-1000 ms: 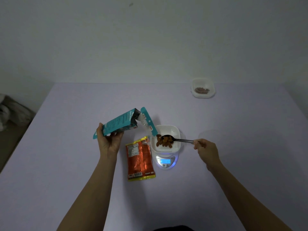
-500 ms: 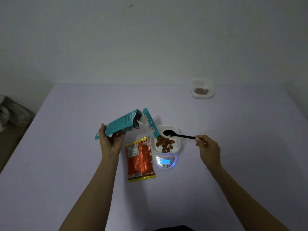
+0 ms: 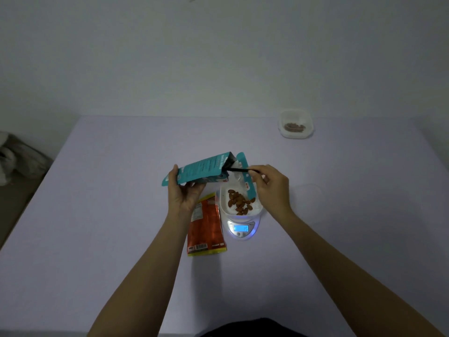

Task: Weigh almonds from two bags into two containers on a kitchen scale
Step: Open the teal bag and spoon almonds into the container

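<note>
Right hand (image 3: 269, 184) holds spoon (image 3: 239, 169) in teal bag (image 3: 201, 169) mouth (above container (image 3: 224, 201) rim)

Dim, flat lighting with a bluish cast; soft shadows; scale display (image 3: 241, 228) glows; wide-angle bending at edges; slight softness.

Teal bag (image 3: 201, 170) open, tilted mouth-right above white container (image 3: 224, 207) of almonds (image 3: 239, 203) on lit scale (image 3: 240, 228). Orange bag (image 3: 206, 227) flat just left. Second container (image 3: 296, 135) far right, well apart.
</note>
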